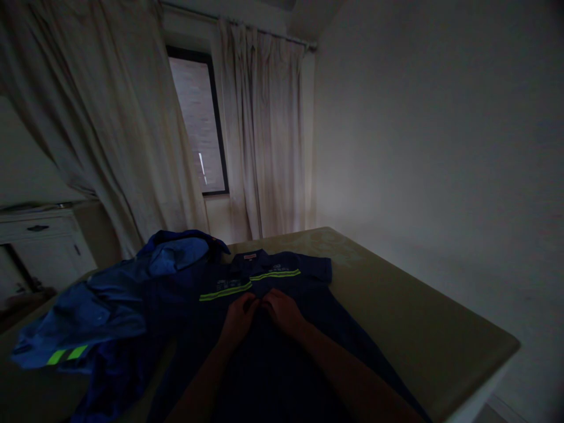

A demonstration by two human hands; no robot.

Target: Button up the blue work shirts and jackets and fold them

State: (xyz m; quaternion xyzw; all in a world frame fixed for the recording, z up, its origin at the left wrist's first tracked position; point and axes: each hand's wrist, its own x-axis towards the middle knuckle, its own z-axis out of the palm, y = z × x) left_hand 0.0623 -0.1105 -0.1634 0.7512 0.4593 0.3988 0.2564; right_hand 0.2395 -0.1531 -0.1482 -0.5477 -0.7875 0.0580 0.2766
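A navy short-sleeved work shirt (312, 305) lies spread front side up, its collar at the far end and yellow-green stripes across the chest. My left hand (242, 312) is closed, fingers pinching at the middle of the shirt's front just below the stripes. Close beside it, my right hand (281, 308) is closed at the same front opening, thumb and fingers together. The fingertips of both hands nearly meet. In the dim light, I cannot make out the fastening between them. The shirt's lower part runs beneath my forearms.
A heap of blue work clothes (114, 294) with yellow-green bands lies on the left of the table (396, 317), overlapping the shirt's left side. A pale wall stands along the table's right. Curtains (268, 135), a window (200, 123) and a white cabinet (44, 241) are behind.
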